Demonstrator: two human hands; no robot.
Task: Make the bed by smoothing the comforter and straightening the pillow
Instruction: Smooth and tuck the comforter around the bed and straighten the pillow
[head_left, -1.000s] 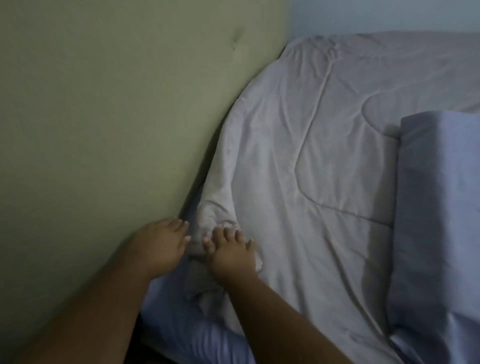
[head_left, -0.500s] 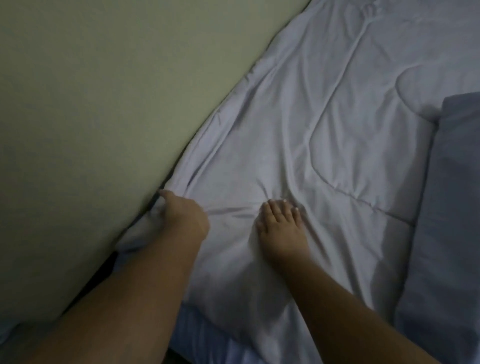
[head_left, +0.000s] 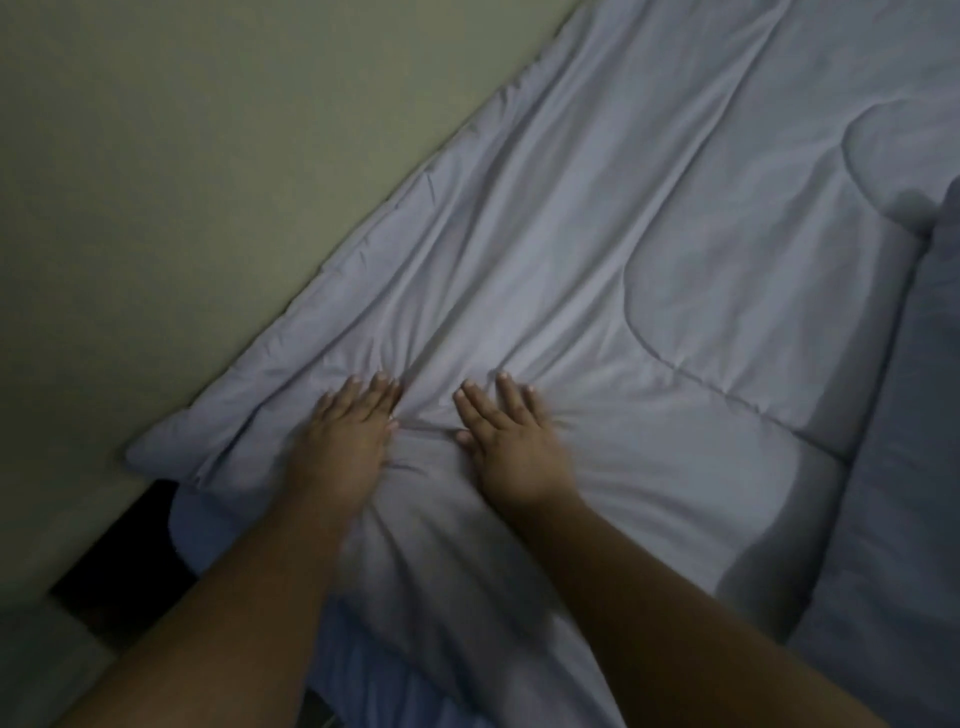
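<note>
A pale grey quilted comforter covers the bed and runs along the headboard. Its near corner lies flat by the headboard, with creases fanning out from my hands. My left hand rests palm down on the comforter near that corner, fingers spread. Just to the right, my right hand also presses flat, fingers apart. Neither hand holds anything. A darker grey pillow lies along the right edge, partly out of frame.
An olive padded headboard fills the upper left. A dark gap shows between the headboard and the mattress at lower left. A bluish sheet shows beneath the comforter's near edge.
The bunched corner of the comforter has been pulled out and laid flat along the headboard. Both hands have let go of the fabric and now press flat on it.
</note>
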